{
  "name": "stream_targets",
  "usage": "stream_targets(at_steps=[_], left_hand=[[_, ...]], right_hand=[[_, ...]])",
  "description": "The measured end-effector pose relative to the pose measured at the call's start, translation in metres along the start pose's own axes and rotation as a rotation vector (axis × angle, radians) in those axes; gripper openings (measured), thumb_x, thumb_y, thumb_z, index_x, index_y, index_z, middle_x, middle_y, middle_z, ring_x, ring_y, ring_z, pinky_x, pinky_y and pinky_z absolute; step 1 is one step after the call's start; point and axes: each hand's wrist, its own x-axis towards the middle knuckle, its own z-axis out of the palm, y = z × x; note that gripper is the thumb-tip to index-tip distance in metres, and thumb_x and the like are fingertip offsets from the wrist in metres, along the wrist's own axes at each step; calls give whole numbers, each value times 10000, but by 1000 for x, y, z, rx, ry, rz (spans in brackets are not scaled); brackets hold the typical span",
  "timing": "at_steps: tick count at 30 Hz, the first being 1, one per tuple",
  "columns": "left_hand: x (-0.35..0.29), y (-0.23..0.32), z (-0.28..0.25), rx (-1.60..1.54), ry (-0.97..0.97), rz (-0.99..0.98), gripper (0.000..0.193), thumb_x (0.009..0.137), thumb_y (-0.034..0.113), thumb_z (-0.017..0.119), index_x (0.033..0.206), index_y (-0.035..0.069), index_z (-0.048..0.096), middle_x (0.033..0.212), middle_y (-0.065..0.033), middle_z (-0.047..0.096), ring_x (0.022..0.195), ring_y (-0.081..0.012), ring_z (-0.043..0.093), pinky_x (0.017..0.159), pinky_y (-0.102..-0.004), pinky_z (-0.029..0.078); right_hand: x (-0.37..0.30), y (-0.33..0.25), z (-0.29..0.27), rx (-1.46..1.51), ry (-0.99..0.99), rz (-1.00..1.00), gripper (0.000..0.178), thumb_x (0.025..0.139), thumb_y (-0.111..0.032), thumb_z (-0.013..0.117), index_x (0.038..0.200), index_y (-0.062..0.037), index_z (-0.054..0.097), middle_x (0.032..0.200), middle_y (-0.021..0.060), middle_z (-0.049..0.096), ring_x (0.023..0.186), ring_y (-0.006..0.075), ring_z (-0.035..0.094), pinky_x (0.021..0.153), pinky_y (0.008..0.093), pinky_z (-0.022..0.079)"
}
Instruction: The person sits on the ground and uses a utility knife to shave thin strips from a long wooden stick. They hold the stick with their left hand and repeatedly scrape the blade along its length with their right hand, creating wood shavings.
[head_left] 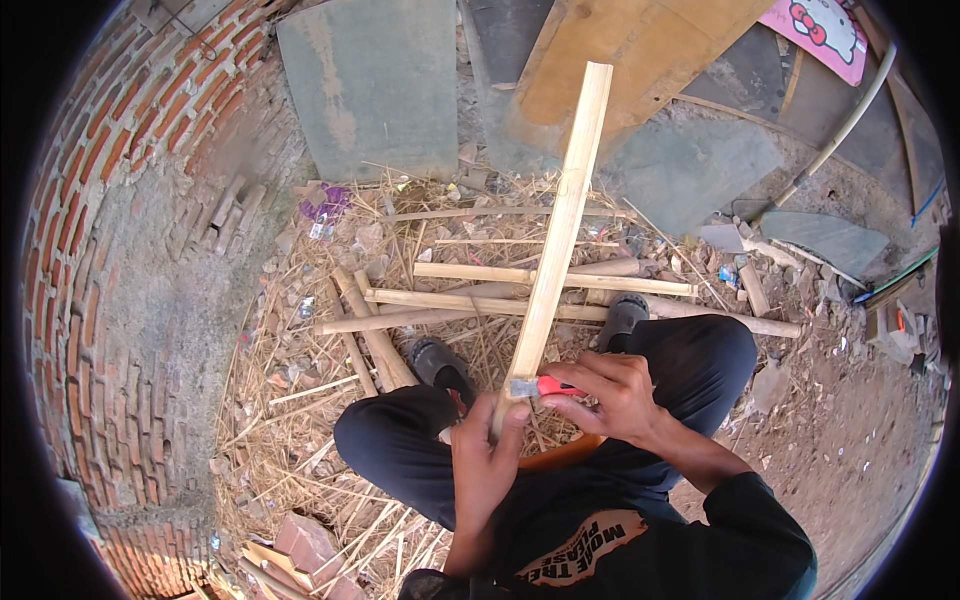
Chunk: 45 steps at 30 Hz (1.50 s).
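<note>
Judged to be at scraping or trimming on the long pale strip [560, 230], slanting from six o'clock toward one o'clock, and calling next for firm bracing and a shallow cutting angle. Noted closed grips: by the left hand [484, 455] on its near end, by the right hand [612, 395] at four o'clock on a red cutter [548, 385]. Recorded: straight, fibrous, seemingly split bamboo; flat metal blade [523, 388] against the strip

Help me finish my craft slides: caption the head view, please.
Left hand holds a long pale strip while the right hand holds a red-handled tool against it above straw-strewn ground.
</note>
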Motion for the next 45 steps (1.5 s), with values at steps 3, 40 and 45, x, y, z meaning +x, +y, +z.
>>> stream_targets(at_steps=[3,40,45], left_hand=[[0,0,0,22,20,9,252,1109,238,733,1034,-1,704,666,-14,585,611,-57,495,549,-296,393],[-9,10,-2,122,69,54,258,1127,245,708,1070,-6,718,702,39,565,646,-29,452,555,-263,353],[-10,8,-2,136,76,48,267,1129,248,705,1063,-11,720,714,55,559,679,-16,447,574,-248,348]], right_hand=[[1,-4,1,2,-7,14,344,898,-376,914,1135,-141,828,725,14,677,545,204,664,501,363,516],[19,-9,-17,-120,-26,-35,315,857,-359,936,1094,-170,852,699,-20,655,554,178,656,512,341,511],[20,-9,-15,-114,-10,-34,307,860,-364,934,1086,-173,854,693,-21,646,546,179,644,510,339,505]])
